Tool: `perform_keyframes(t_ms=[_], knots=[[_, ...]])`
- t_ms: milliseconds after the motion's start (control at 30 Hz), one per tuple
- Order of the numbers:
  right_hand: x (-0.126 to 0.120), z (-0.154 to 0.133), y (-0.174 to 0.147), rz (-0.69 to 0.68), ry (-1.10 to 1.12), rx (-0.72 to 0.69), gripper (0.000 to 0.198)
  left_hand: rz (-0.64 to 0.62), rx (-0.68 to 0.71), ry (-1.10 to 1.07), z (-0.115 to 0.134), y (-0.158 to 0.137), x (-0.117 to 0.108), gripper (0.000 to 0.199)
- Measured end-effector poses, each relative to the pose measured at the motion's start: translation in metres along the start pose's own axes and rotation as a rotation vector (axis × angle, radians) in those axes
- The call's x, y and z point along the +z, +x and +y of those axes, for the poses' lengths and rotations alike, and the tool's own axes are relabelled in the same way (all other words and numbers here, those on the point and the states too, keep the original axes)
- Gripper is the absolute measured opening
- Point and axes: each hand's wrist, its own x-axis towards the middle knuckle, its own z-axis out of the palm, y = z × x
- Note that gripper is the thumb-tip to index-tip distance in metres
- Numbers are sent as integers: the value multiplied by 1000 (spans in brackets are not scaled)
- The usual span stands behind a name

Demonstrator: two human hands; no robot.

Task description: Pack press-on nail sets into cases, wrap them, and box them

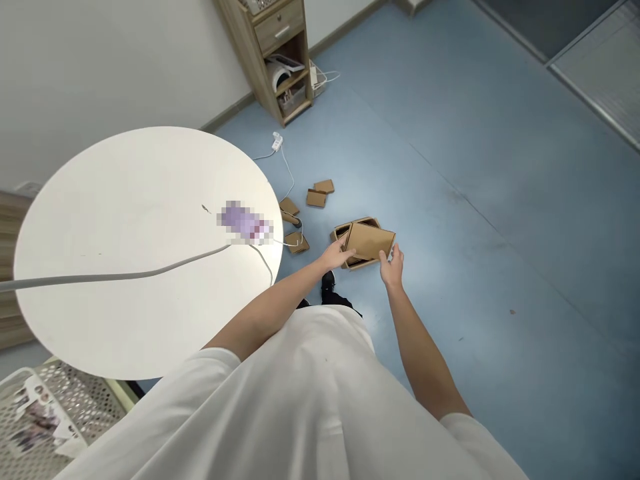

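Observation:
A flat brown cardboard box (370, 241) is held between my two hands in the head view. My left hand (336, 255) grips its left edge, thumb on the top face. My right hand (393, 267) holds its lower right corner, fingers round the edge. Below it is a larger open cardboard box (361, 265) on the floor, with brown cardboard pieces inside, mostly hidden by the flat box.
A round white table (150, 173) stands at my left, with a blurred purple item (244, 222) and a grey cable (125, 275). Small cardboard boxes (316, 198) lie on the blue floor beside it. A wooden cabinet (280, 33) and power strip (277, 142) are farther off.

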Motion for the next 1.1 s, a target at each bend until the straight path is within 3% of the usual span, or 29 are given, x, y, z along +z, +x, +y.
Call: perform_keyframes(t_ms=[167,300,367,533,700,800,933,1100], knots=[[7,-14,-16,24,22,-39,72,43,-32,132,-5,-22,-18,66],[31,-35,-42,-71,75,-174,59,70,-43,63,-21,-63,-50,53],[46,-52,-54,-155,114,-250,50,141,-51,20,-29,-87,-69,48],[87,-118,-73,-392,97,-406,43,404,-85,10,-50,-151,-119,40],[133,-195,-84,-593,-128,-554,48,615,-268,10,-95,-214,-154,37],[165,-228,-86,-668,-297,-586,56,675,-352,-3,-121,-244,-161,36],[203,-251,-79,-694,-433,-533,64,705,-405,32,-140,-273,-157,34],[223,-262,-73,-663,-496,-549,65,789,-469,25,-145,-297,-142,36]])
